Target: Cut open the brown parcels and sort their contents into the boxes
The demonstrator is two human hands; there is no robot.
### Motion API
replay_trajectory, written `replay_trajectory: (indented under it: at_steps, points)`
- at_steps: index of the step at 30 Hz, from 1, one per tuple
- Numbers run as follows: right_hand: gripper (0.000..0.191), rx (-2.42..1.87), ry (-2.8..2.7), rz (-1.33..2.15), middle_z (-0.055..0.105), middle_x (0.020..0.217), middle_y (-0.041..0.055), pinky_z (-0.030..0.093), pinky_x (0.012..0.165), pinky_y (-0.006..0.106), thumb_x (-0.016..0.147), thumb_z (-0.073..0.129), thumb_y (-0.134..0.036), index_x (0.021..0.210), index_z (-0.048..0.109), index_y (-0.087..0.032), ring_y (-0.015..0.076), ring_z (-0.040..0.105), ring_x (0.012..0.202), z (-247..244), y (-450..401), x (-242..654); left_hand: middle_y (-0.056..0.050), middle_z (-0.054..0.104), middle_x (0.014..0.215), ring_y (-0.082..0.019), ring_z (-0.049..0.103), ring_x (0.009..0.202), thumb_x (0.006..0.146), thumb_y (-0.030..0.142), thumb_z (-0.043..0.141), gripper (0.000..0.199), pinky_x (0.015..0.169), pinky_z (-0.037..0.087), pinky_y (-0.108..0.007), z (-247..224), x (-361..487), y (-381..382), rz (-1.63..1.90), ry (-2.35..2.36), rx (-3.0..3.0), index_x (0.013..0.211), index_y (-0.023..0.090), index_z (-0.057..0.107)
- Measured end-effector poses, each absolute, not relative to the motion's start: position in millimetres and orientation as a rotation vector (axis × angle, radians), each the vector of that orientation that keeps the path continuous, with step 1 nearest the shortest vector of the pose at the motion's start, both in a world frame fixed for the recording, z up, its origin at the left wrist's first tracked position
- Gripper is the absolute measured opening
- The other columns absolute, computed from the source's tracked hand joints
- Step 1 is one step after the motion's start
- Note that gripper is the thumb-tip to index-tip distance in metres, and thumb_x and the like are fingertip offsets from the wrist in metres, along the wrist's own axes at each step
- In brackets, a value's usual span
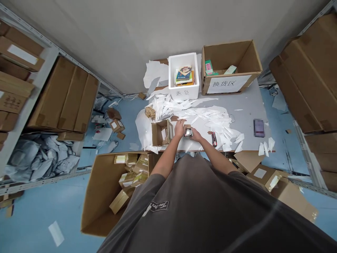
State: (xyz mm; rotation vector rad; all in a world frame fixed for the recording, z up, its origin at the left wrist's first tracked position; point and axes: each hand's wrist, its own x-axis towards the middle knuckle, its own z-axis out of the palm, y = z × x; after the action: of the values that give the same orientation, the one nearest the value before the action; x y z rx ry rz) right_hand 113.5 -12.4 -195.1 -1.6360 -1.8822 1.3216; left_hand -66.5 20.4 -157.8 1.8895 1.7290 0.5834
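Note:
Over the front of the table, my right hand [195,134] is closed around the side of a small shiny silver, rounded object [188,132]. A bit of brown cardboard [187,126] shows just behind it. My left hand [180,128] is at the object's other side with its fingers curved toward it; their tips are too small to make out clearly. Left of that hand stands a small opened carton [155,135] with something pale inside. To the right lies a red and black cutter-like tool [214,139].
White paper strips [216,117] cover much of the table [247,116]. Behind them stand a white foam box [184,93] with books and a large carton [247,84] with small boxes. A phone-like item [259,128] lies right. A big carton of parcels [98,189] stands lower left.

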Motion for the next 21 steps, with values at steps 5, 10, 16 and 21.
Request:
replay_trajectory:
  at_steps: [5, 10, 16, 21]
  points:
    - [0.100, -1.697, -1.747, 1.287, 0.052, 0.164, 0.0155, 0.049, 0.116, 0.042, 0.073, 0.077, -0.017, 0.166, 0.041, -0.019, 0.0293, 0.056, 0.144, -181, -34, 117, -0.010, 0.079, 0.127, -0.032, 0.069, 0.123, 0.094, 0.014, 0.063, 0.036, 0.112, 0.055, -0.044, -170, -74, 3, 0.404, 1.539, 1.942, 0.122, 0.025, 0.083]
    - [0.092, -1.680, -1.714, 1.418, 0.056, 0.161, 0.0136, 0.055, 0.109, 0.043, 0.076, 0.076, -0.022, 0.163, 0.046, -0.022, 0.0306, 0.059, 0.140, -164, -47, 116, -0.007, 0.077, 0.138, -0.025, 0.068, 0.131, 0.102, 0.021, 0.049, 0.040, 0.116, 0.052, -0.039, -184, -87, -10, 0.573, 1.479, 1.665, 0.125, 0.021, 0.081]
    - [0.063, -1.639, -1.548, 1.434, 0.061, 0.154, 0.0119, 0.058, 0.101, 0.036, 0.086, 0.069, -0.030, 0.147, 0.054, -0.023, 0.0243, 0.067, 0.128, -157, -35, 114, -0.011, 0.081, 0.118, -0.025, 0.074, 0.116, 0.105, 0.037, 0.052, 0.034, 0.108, 0.055, -0.037, -191, -82, -11, 0.751, 1.579, 1.390, 0.113, 0.017, 0.079]
    - [0.041, -1.635, -1.623, 1.291, 0.070, 0.135, 0.0096, 0.059, 0.101, 0.039, 0.086, 0.064, -0.030, 0.126, 0.058, -0.024, 0.0241, 0.071, 0.116, -164, -14, 122, -0.017, 0.060, 0.158, -0.032, 0.057, 0.146, 0.090, 0.047, 0.079, 0.071, 0.118, 0.048, -0.043, -191, -84, -22, 0.710, 1.349, 1.409, 0.151, 0.017, 0.060]
